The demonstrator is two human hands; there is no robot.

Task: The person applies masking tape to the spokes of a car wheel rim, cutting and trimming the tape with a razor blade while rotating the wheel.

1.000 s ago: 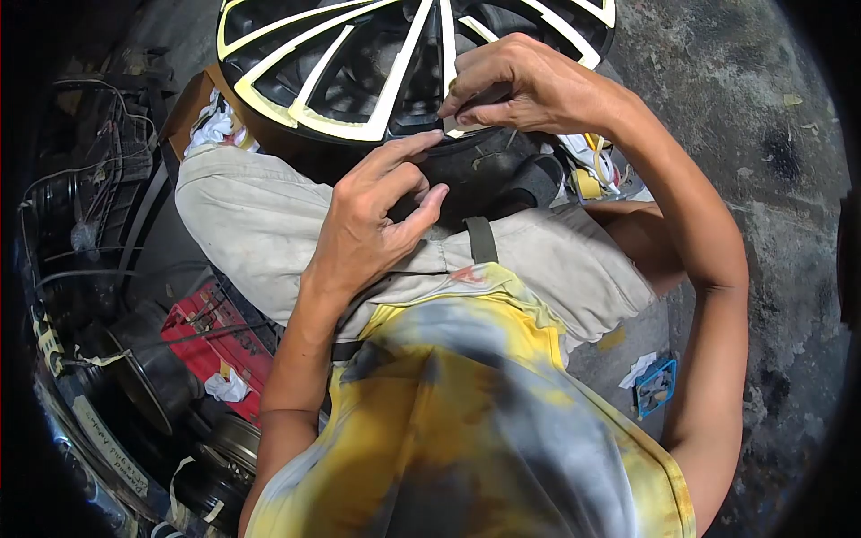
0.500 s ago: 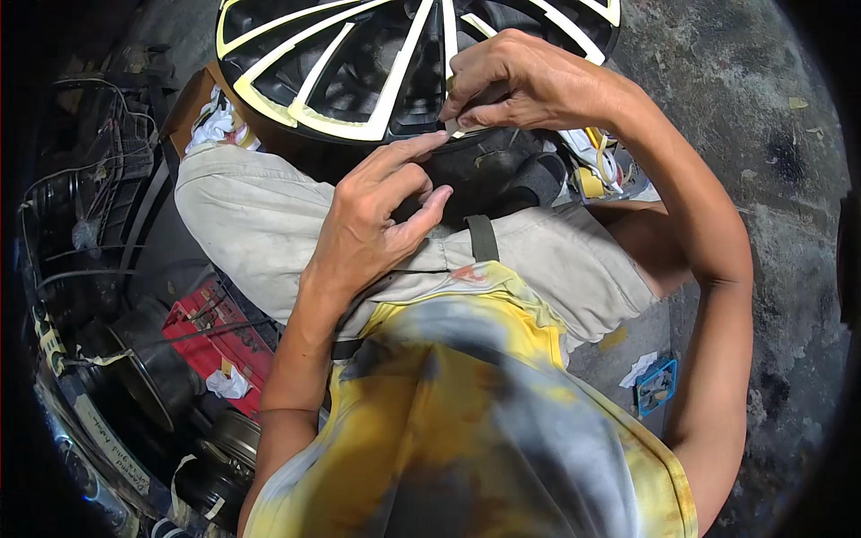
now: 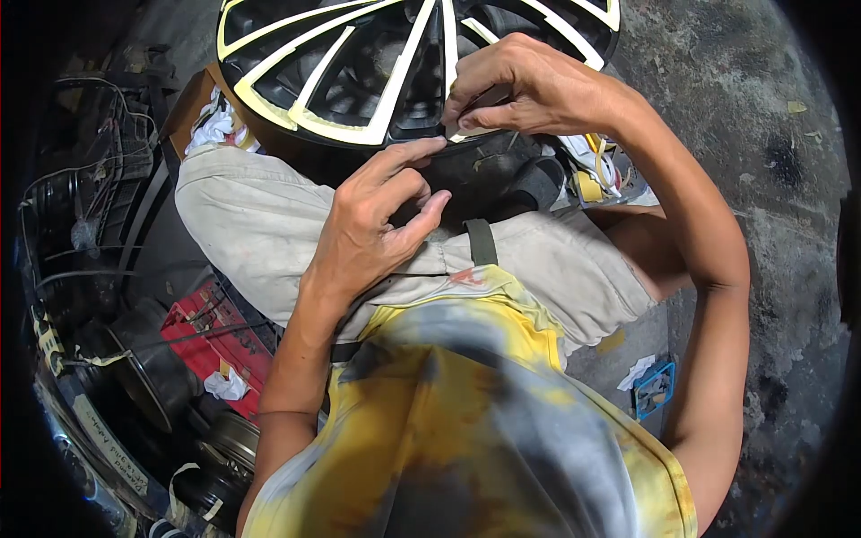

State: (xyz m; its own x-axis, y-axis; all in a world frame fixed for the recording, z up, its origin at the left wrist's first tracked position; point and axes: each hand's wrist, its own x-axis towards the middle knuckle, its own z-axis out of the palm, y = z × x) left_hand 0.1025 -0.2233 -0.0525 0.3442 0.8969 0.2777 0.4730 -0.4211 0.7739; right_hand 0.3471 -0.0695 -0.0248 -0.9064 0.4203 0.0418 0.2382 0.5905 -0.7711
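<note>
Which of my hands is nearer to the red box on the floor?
Left. The left hand is over the lap, up and right of the red box in view; the right hand is farther off, at the wheel.

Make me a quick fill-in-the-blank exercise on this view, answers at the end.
1. Between the pale strips, the wheel is coloured ____.
2. The right hand pinches a small flat piece between its fingers and its ____.
3. The left hand points toward the wheel's near edge with its ____ finger outstretched.
4. The open box on the person's left, with crumpled white paper at it, is coloured ____.

Missing words: black; thumb; index; red.
</note>
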